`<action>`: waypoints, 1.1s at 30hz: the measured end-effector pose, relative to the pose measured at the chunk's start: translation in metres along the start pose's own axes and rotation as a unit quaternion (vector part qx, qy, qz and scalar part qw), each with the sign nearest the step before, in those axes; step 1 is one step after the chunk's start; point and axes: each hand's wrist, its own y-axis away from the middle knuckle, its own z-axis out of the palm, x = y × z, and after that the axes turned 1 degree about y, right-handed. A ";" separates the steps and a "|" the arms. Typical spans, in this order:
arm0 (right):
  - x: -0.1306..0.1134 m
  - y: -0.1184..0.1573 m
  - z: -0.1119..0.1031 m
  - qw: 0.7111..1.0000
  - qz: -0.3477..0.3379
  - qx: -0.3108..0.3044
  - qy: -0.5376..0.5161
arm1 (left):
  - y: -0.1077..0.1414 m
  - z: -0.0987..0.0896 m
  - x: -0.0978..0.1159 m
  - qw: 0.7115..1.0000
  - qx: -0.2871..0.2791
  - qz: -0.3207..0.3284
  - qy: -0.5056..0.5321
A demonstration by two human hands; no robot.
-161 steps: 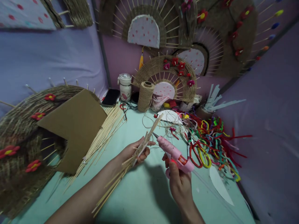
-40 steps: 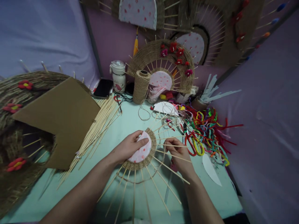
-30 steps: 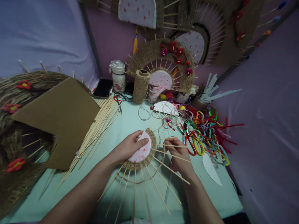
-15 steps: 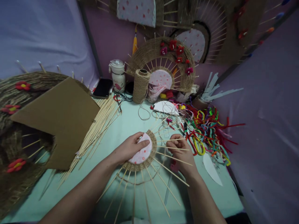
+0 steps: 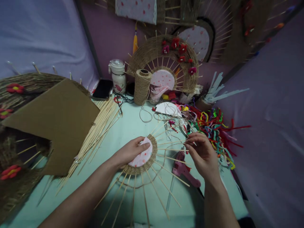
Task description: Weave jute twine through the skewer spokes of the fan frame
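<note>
My left hand (image 5: pixel 135 152) grips a small half-round fan, its thumb on the pink dotted fabric centre (image 5: pixel 142 157). A band of woven twine (image 5: pixel 154 147) edges the fabric, and thin wooden sticks (image 5: pixel 161 183) spread from it like rays. One loose strand of twine (image 5: pixel 152 181) loops between the sticks, outside the tight band. To the right, my right hand (image 5: pixel 201 152) has its thumb and forefinger close together on the twine, near the stick tips. A pink glue gun (image 5: pixel 181 167) lies beneath the sticks, beside that hand.
A twine spool (image 5: pixel 142 87) stands behind, near a lidded bottle (image 5: pixel 118 76) and a phone (image 5: pixel 103 89). Loose sticks (image 5: pixel 102 123) and cut cardboard (image 5: pixel 59 126) lie left. Colourful pipe cleaners (image 5: pixel 218 133) pile up at right. A finished flowered fan (image 5: pixel 163 60) leans at the back.
My right hand has moved right, away from the sticks, uncovering the glue gun. The left hand still holds the fan, almost unmoved.
</note>
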 end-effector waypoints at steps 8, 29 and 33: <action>-0.013 0.001 -0.002 0.993 -0.075 0.044 0.085 | -0.002 0.002 -0.003 1.000 -0.015 -0.001 0.000; 0.013 0.007 0.042 0.993 0.117 0.029 -0.004 | 0.006 0.011 -0.001 0.998 -0.050 0.019 0.025; 0.017 0.005 0.051 0.993 0.106 0.053 -0.025 | 0.007 0.010 -0.001 0.998 -0.052 0.028 0.021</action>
